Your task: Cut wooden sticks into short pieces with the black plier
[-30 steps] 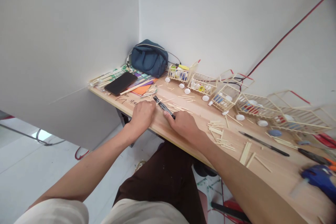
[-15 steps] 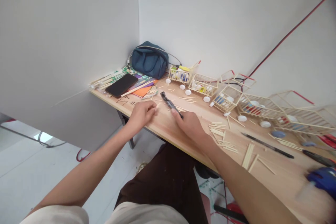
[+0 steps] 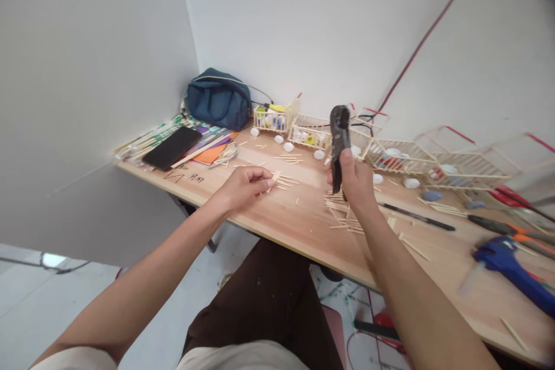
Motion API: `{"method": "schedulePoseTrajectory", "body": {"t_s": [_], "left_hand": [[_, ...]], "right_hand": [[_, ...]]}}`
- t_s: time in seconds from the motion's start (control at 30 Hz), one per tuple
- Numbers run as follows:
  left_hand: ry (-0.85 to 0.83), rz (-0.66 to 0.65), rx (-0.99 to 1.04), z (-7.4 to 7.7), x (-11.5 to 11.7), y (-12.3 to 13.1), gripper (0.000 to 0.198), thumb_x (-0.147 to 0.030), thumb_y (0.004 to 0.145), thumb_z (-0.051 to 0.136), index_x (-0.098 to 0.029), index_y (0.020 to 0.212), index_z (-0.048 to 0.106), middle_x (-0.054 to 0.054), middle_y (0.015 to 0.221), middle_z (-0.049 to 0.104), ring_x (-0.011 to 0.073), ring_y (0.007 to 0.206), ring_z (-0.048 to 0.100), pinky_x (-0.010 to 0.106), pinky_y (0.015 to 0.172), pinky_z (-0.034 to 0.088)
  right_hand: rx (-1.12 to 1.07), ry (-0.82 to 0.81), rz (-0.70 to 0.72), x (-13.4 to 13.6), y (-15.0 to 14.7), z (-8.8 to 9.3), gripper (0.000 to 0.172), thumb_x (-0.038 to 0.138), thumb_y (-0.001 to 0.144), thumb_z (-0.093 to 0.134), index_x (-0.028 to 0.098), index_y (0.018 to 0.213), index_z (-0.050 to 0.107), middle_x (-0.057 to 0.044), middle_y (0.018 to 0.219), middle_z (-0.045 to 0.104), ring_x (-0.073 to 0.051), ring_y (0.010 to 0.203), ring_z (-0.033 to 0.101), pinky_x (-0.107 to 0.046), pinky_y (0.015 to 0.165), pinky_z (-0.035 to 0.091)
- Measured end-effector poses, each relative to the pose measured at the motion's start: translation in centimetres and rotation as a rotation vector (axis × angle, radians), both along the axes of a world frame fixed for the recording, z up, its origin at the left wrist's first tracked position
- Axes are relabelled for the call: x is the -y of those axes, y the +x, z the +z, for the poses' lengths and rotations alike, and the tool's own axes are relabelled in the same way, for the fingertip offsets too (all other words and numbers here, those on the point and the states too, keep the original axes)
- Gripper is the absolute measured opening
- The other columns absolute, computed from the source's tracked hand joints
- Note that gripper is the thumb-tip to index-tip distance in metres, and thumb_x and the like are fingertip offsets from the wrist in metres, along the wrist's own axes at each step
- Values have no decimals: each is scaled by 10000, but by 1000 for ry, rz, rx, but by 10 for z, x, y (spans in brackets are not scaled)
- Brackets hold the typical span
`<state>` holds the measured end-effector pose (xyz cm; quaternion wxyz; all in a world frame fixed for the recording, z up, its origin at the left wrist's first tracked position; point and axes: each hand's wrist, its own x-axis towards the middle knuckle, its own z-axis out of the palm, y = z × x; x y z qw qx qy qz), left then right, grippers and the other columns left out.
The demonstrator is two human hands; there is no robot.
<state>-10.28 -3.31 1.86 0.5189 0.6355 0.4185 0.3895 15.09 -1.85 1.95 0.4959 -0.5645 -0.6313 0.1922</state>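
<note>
My left hand is low over the table's left half, thumb and fingers pinched on a short thin wooden stick. Several similar sticks lie on the wood just beyond those fingertips. Raised above the tabletop, my right hand wraps round a black plier-like hand tool, its head pointing up. The exact kind of this tool cannot be made out. Beneath the right hand, a pile of cut sticks is partly hidden by the wrist.
Small stick-built carts with white wheels line the wall. A phone, orange paper and blue bag are at the left. To the right lie a black pen, orange-black pliers and a blue glue gun.
My right hand has lifted the black tool off the tabletop and carried it right, turning it upright. My left hand still pinches a stick. The camera view has swung right.
</note>
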Motion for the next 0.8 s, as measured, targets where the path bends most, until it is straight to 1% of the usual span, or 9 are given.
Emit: {"method": "schedulePoseTrajectory", "body": {"t_s": [0.1,0.2,0.3,0.4,0.47,0.57,0.67,0.8], "left_hand": [[269,-25,-231,4,-15,38,129,-245,783,651,-131,739,689,10,709,670,119,678,566,232,651,397],[471,-46,-393,0,-33,83,76,-181,765,655,-141,738,714,30,760,706,150,745,608,250,703,411],[584,-95,-534,-9,-44,121,94,-147,754,646,-141,740,739,56,777,718,167,755,619,261,721,417],[610,-144,-672,-15,-45,146,149,-160,777,612,-130,761,756,94,789,720,197,776,625,283,732,425],[604,-146,-734,-17,-43,154,176,-165,792,591,-124,779,762,115,808,721,213,808,629,293,753,430],[602,-131,-738,-18,-39,158,203,-173,815,569,-126,784,764,122,830,722,212,834,632,289,780,433],[613,-101,-686,-19,-38,153,210,-190,831,564,-141,801,766,103,850,731,202,839,635,281,792,435],[630,-38,-599,-17,-40,143,174,-206,824,601,-148,830,764,85,878,745,199,846,645,277,794,440]], "right_hand": [[-107,151,-184,-5,26,-2,733,708,897,231,155,732,684,-52,551,615,-153,496,574,-273,509,461],[-327,180,-296,-10,42,-6,721,702,896,216,162,727,662,-52,538,607,-152,456,568,-273,464,456],[-471,167,-296,-15,49,-9,719,711,887,218,162,720,650,-51,527,606,-148,436,565,-265,435,449],[-500,163,-300,-19,52,-12,727,730,873,238,158,716,657,-53,543,624,-152,446,581,-263,434,455],[-488,158,-296,-20,53,-13,734,735,869,249,153,727,673,-57,554,635,-157,459,594,-267,449,468],[-455,142,-287,-18,52,-13,743,733,870,253,147,746,690,-60,562,644,-160,481,607,-269,481,489],[-435,123,-288,-16,51,-12,749,734,871,239,149,763,695,-62,581,657,-160,503,618,-265,495,495],[-456,123,-281,-16,50,-13,755,745,863,234,150,766,688,-64,591,658,-159,493,607,-266,476,482]]}}
